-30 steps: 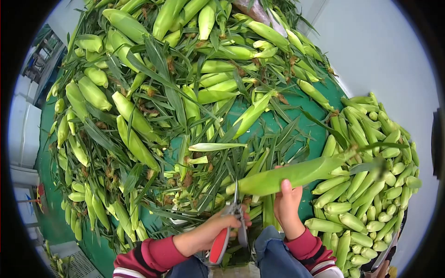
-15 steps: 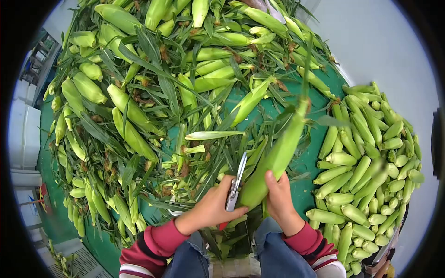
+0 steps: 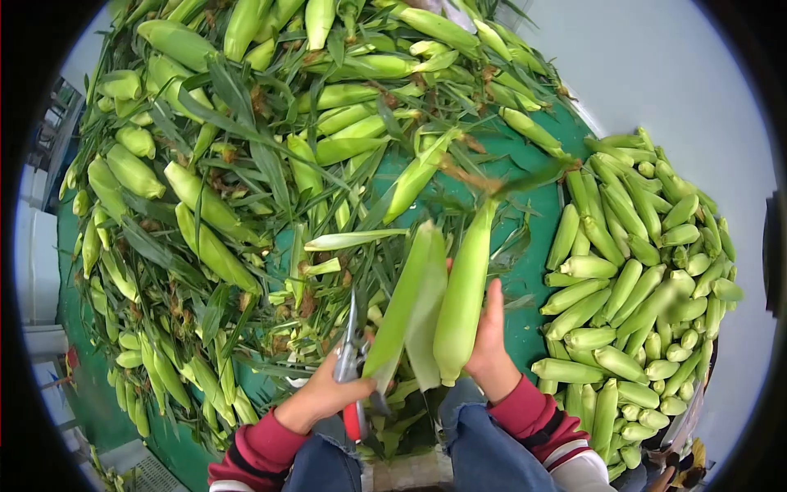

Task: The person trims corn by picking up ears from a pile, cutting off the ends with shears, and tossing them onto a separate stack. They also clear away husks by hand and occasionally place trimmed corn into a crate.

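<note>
My left hand [image 3: 326,391] is closed around red-handled pruning shears [image 3: 348,361], whose blades point up and away from me. Its thumb also presses on the lower end of pale green husk leaves [image 3: 400,316], which stand peeled away from the cob. An ear of corn [image 3: 464,307], still wrapped in smooth inner husk, is in my right hand [image 3: 489,348]. The ear is held upright with its silk end [image 3: 484,182] away from me. Most of my right fingers are hidden behind it.
Unhusked corn ears [image 3: 217,250] and loose leaves lie heaped over the left and far side of the green table [image 3: 533,238]. On the right is a pile of trimmed ears [image 3: 607,320]. A white perforated crate [image 3: 152,471] stands at the lower left.
Outer husk leaves have come away from the ear to its left, into my left hand's hold. The ear has turned more upright. The whole view has shifted slightly.
</note>
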Motion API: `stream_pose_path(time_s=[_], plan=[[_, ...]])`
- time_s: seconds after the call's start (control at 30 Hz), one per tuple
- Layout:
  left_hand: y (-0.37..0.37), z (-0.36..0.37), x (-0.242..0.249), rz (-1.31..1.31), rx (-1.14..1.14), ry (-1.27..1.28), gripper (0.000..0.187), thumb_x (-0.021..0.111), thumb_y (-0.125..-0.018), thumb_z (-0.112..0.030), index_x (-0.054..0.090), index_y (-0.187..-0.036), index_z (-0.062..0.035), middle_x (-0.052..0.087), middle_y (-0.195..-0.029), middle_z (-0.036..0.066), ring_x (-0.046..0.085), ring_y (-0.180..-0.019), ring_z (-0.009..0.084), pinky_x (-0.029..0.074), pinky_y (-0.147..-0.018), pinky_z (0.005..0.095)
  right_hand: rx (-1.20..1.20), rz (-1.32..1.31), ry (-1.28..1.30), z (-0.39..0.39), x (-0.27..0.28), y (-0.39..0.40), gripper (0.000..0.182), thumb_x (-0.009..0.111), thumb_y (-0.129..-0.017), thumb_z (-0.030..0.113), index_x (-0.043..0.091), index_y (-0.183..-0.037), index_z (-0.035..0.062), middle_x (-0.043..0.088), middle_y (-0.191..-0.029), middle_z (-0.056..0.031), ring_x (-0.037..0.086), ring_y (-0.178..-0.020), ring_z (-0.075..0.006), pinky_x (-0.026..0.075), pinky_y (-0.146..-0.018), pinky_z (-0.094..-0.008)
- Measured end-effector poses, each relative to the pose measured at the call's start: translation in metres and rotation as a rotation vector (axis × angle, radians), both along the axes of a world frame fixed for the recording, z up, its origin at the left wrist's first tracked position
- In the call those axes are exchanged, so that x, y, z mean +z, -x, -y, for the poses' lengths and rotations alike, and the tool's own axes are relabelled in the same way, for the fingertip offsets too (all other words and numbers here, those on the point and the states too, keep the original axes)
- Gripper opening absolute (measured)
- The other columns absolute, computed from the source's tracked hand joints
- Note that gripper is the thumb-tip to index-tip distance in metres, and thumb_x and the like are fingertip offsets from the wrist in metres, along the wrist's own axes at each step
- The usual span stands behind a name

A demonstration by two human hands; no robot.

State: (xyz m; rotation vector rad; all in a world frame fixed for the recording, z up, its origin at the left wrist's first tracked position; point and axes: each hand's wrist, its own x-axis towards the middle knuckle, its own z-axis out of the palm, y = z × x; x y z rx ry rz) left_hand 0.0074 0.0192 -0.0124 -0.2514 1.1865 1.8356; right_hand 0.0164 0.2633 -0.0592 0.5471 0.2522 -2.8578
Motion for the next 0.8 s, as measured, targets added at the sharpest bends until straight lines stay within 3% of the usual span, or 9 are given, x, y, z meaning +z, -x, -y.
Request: stream_pose_path(time_s=[0.07,0.1,0.17,0.27,0.3,0.37,0.5,0.63,0.8], plan=[[-0.014,0.02,-0.025,-0.144,-0.05,0.12,0.055,0.064,-0.076,-0.001,0.042,-0.126,-0.0034,0.052,-0.12,0.014,0.053,-0.111,0.0184,0.044,-0.091,0.0333,0.025,-0.3,0.332,-0.009,-0.026,0.003,0.076,0.039,-0.089,0.068,0.038,-0.139,0.0117,0.047,-0.139,-0.0132,0.053,-0.116,-0.0266,0.045,-0.096,-0.0404],[-0.011,0.027,-0.021,-0.206,-0.104,0.22,0.055,0.066,-0.075,-0.002,0.042,-0.125,-0.0025,0.053,-0.118,0.015,0.053,-0.109,0.0208,0.044,-0.091,0.0348,-0.01,0.062,-0.196,-0.002,0.013,0.007,0.071,0.038,-0.092,0.064,0.033,-0.141,0.0122,0.044,-0.141,-0.0151,0.055,-0.115,-0.0293,0.047,-0.094,-0.0415],[-0.005,0.036,-0.002,-0.333,-0.201,0.422,0.057,0.069,-0.072,-0.006,0.042,-0.122,-0.0007,0.054,-0.114,0.017,0.055,-0.107,0.0256,0.043,-0.091,0.0377,-0.047,0.06,-0.479,-0.013,-0.005,0.007,0.068,0.044,-0.093,0.058,0.031,-0.141,0.0119,0.046,-0.139,-0.0162,0.057,-0.112,-0.0313,0.048,-0.093,-0.0427],[0.001,0.033,0.03,-1.006,-0.425,1.059,0.067,0.072,-0.064,-0.006,0.041,-0.123,0.0006,0.053,-0.105,0.018,0.053,-0.099,0.0354,0.042,-0.088,0.0399,0.056,-0.027,-1.113,-0.028,0.007,0.006,0.065,0.064,-0.089,0.041,0.035,-0.135,0.006,0.058,-0.122,-0.0177,0.062,-0.105,-0.0306,0.049,-0.088,-0.0405],[0.004,0.032,0.037,-1.004,-0.434,1.006,0.07,0.074,-0.061,-0.008,0.04,-0.121,0.0021,0.05,-0.104,0.022,0.05,-0.1,0.0419,0.041,-0.089,0.0434,0.148,-0.107,-1.36,-0.034,0.009,0.002,0.064,0.066,-0.087,0.038,0.037,-0.133,0.0049,0.06,-0.117,-0.0176,0.062,-0.104,-0.0296,0.049,-0.087,-0.0399],[0.013,0.026,0.046,-0.948,-0.512,0.746,0.075,0.073,-0.064,-0.013,0.036,-0.127,0.0036,0.047,-0.109,0.023,0.048,-0.105,0.0401,0.038,-0.093,0.0433,0.352,-0.282,-1.803,-0.03,0.042,0.004,0.059,0.071,-0.083,0.032,0.042,-0.126,0.0028,0.064,-0.105,-0.0192,0.066,-0.093,-0.0325,0.051,-0.077,-0.0406],[0.028,0.007,0.017,-0.854,-0.548,0.514,0.08,0.07,-0.068,-0.017,0.03,-0.133,0.0054,0.042,-0.116,0.027,0.043,-0.113,0.0419,0.035,-0.099,0.0427,0.6,-0.516,-2.224,-0.017,0.063,-0.005,0.059,0.073,-0.079,0.033,0.045,-0.123,0.0045,0.063,-0.099,-0.0192,0.064,-0.079,-0.0394,0.053,-0.064,-0.0429],[0.03,-0.003,-0.002,-0.937,-0.445,0.491,0.078,0.07,-0.069,-0.018,0.031,-0.133,0.0044,0.046,-0.117,0.029,0.047,-0.113,0.0428,0.039,-0.095,0.0449,0.763,-0.559,-2.366,-0.007,0.074,-0.008,0.061,0.075,-0.076,0.032,0.047,-0.124,0.0064,0.062,-0.091,-0.0148,0.063,-0.072,-0.0362,0.05,-0.06,-0.0424],[0.023,0.001,0.006,-0.906,-0.443,0.675,0.046,0.067,-0.07,-0.012,0.048,-0.11,-0.0001,0.059,-0.081,0.019,0.061,-0.075,0.0382,0.049,-0.067,0.0418,0.781,-0.584,-2.395,-0.012,0.081,-0.006,0.061,0.078,-0.073,0.03,0.05,-0.121,0.0063,0.062,-0.091,-0.0141,0.064,-0.074,-0.0355,0.051,-0.062,-0.0402]])
